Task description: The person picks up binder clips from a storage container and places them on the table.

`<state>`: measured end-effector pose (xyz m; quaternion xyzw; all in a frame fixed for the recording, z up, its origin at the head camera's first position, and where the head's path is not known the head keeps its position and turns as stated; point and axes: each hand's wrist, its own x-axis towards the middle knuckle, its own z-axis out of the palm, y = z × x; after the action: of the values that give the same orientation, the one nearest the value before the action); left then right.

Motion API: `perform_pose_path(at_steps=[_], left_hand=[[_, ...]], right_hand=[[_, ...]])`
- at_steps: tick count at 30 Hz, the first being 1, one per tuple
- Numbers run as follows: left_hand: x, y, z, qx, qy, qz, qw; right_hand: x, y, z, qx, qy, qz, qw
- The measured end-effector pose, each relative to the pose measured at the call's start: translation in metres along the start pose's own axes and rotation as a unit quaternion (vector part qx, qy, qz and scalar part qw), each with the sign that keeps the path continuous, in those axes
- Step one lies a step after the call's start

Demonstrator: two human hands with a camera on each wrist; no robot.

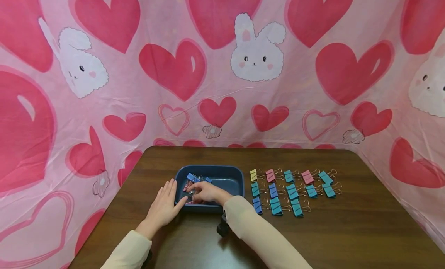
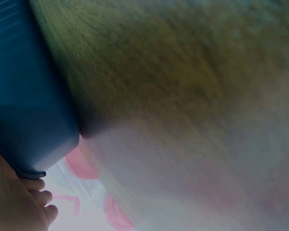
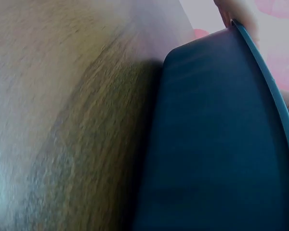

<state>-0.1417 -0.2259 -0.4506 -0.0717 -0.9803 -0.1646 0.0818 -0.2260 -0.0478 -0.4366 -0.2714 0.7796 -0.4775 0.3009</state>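
Observation:
A dark blue rectangular tray (image 1: 227, 184) sits on the table with several binder clips in its left part, blue ones (image 1: 192, 178) and pinkish ones among them. My left hand (image 1: 163, 207) rests on the tray's left rim, its fingers straight and the thumb over the near corner. That hand (image 2: 21, 204) also shows at the rim in the left wrist view. Over the near wall, my right hand (image 1: 207, 192) reaches into the tray with bent fingers among the clips. Whether its fingertips pinch a clip is hidden. The right wrist view shows mainly the tray's outer wall (image 3: 216, 130).
Right of the tray, several binder clips lie in rows on the brown wooden table (image 1: 347, 230), among them a yellow clip (image 1: 253, 175), a pink clip (image 1: 270, 175) and a teal clip (image 1: 297, 208). A pink heart-and-rabbit cloth (image 1: 215, 83) hangs around the table.

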Motion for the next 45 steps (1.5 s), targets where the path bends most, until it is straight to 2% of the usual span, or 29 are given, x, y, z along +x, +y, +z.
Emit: perform_pose_path(at_steps=[5,14,22,37,45], left_hand=[[0.001,0.000,0.001,0.005,0.001,-0.002,1.0000],[0.000,0.001,0.000,0.002,0.001,-0.006,1.0000],[0.001,0.001,0.000,0.002,-0.006,-0.011,0.9999],[0.000,0.001,0.000,-0.004,-0.007,-0.014,0.9999],[0.001,0.001,-0.001,-0.005,-0.009,-0.014,0.9998]], right_hand=[[-0.004,0.005,-0.005,-0.016,0.004,0.000,0.9999],[-0.013,0.009,-0.019,0.013,0.024,0.007,0.9996],[-0.026,0.005,-0.037,0.017,0.041,-0.027,0.9986],[-0.059,0.002,-0.074,0.012,0.111,-0.058,0.9921],[-0.080,0.003,-0.093,0.039,0.134,-0.075,0.9874]])
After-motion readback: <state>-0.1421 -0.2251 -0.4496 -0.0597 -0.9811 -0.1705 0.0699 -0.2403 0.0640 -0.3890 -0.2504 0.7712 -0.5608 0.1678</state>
